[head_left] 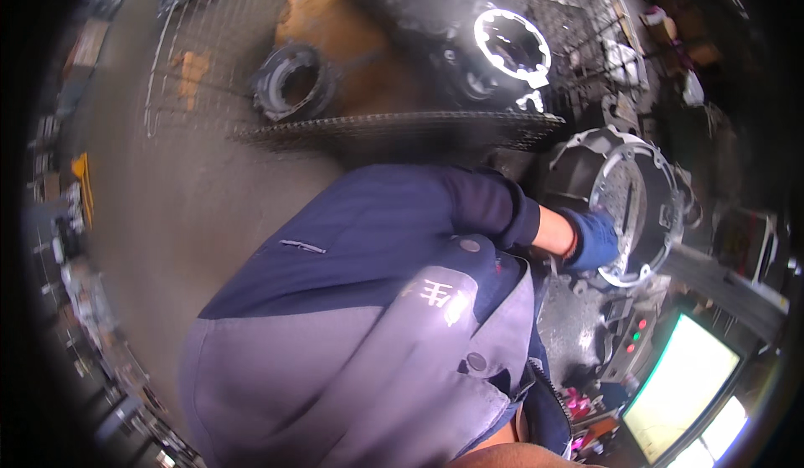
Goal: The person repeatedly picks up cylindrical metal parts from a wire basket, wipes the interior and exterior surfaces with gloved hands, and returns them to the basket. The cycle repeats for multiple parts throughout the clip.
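My left arm, in a dark blue sleeve, reaches across to the right. My left hand (pixel 595 240), in a blue glove, is at the near-left rim of a large grey gearbox housing (pixel 662 254). Its fingers look curled over that rim, though their tips are hard to make out. The housing lies tilted, its wide round opening with a bright machined flange turned toward the right. Under it is a scuffed metal surface (pixel 574 325). My right hand does not show.
A wire mesh cage (pixel 402 124) stands ahead, holding brown cardboard (pixel 314 11), a dark ring-shaped casting (pixel 293 82) and another housing with a bright flange (pixel 512 49). At the lower right are a button panel (pixel 634 338) and a lit screen (pixel 682 384). Grey floor (pixel 126 217) stretches left.
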Tool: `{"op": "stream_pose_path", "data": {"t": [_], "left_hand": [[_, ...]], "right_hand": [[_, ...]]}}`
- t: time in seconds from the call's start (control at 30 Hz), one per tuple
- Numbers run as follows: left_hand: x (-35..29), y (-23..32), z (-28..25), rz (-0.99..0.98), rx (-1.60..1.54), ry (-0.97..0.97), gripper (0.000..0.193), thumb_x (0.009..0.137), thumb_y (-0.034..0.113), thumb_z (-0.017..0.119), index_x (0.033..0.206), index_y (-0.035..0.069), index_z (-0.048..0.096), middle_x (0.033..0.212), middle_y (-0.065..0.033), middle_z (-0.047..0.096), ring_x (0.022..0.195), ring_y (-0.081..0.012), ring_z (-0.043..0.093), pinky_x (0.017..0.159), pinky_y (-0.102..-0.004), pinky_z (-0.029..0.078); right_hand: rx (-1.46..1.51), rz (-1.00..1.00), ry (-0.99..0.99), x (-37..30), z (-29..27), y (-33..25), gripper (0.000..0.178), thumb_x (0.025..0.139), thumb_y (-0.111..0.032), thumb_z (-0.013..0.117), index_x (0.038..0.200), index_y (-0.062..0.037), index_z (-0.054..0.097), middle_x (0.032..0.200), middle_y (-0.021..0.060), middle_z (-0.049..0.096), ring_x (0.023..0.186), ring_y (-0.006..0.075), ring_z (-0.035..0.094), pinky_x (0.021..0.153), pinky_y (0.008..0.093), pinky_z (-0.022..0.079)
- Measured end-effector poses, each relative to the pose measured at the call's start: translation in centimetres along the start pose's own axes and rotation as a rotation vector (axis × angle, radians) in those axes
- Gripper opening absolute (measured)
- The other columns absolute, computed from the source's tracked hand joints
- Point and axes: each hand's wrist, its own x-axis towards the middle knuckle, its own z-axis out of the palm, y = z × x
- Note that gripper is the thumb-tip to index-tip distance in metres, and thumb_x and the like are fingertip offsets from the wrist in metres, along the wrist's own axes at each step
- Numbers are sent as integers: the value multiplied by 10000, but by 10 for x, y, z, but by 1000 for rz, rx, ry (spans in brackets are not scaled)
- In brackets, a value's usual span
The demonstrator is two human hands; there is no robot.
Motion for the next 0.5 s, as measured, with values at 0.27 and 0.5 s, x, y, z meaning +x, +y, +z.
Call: {"op": "stream_pose_path", "data": {"t": [0.27, 0.5], "left_hand": [[-124, -21, -55, -276, -180, 291, 353, 741, 391, 710, 867, 68, 775, 771, -148, 729, 735, -349, 712, 623, -492, 509], [-302, -165, -100, -831, -279, 441, 473, 722, 470, 792, 1039, 119, 769, 874, -157, 747, 866, -347, 729, 762, -473, 559]], "right_hand": [[69, -191, -69, 33, 32, -107, 312, 832, -109, 739, 1099, -12, 611, 910, 129, 667, 847, 294, 672, 762, 411, 536], [-436, -675, -421, 79, 158, -205, 344, 825, -99, 757, 1119, -9, 602, 906, 119, 668, 836, 291, 671, 760, 408, 536]]}}
